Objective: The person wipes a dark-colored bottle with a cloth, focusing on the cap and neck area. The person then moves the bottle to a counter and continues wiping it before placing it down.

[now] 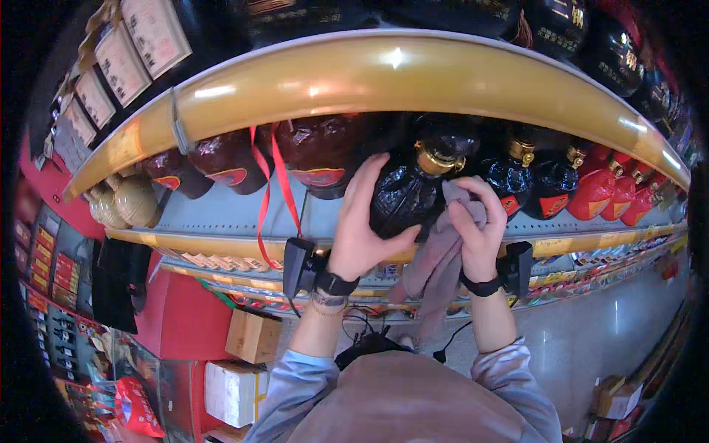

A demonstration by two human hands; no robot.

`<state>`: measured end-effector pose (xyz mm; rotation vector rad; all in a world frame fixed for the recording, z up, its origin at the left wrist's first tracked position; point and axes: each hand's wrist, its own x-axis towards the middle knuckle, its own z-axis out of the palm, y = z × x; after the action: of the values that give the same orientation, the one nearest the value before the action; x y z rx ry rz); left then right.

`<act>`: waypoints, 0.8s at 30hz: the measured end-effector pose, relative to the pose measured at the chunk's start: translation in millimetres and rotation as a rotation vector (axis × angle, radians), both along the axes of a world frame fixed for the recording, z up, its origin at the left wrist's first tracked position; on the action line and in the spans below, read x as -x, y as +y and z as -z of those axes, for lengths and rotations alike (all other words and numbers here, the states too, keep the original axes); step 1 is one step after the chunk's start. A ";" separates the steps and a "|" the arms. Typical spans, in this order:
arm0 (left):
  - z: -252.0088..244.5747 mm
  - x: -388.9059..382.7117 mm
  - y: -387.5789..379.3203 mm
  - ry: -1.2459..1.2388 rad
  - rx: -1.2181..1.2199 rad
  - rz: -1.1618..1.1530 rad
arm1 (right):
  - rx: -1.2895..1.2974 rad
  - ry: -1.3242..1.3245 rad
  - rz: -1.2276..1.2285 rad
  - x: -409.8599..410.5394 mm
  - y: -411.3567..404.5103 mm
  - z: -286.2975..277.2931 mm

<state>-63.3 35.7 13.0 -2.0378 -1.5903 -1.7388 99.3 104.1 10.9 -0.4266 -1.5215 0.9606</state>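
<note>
A large glossy black liquor jar (407, 194) with a gold collar stands on the shelf in front of me, leaning slightly. My left hand (363, 221) cups its left side, fingers along the body and thumb across the lower front. Pinched in my right hand (479, 221) is a greyish-mauve cloth (437, 255), bunched at the jar's right side and hanging past the shelf edge. Both wrists carry black straps with small devices. The jar's top partly disappears in shadow under the upper shelf.
Brown jars (316, 155) with red ribbons (282, 183) stand left; smaller black bottles (507, 177) and red bottles (595, 191) stand right. A yellow shelf edge (354, 72) overhangs closely. Cardboard boxes (253, 335) sit on the floor at lower left.
</note>
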 end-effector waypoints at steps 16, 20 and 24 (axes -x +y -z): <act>9.3 5.8 12.8 -0.017 -0.106 -0.003 | 0.028 -0.017 0.051 18.2 -12.2 -6.4; 8.8 5.7 9.9 -0.059 -0.103 0.027 | 0.012 -0.008 0.023 18.9 -13.4 -5.8; 10.9 6.8 9.9 -0.160 -0.040 0.079 | 0.018 0.032 0.018 25.6 -8.4 -1.1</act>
<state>-70.1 45.6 2.1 -2.0158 -1.5195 -1.9907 73.8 95.7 12.0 -0.4354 -1.4791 0.9630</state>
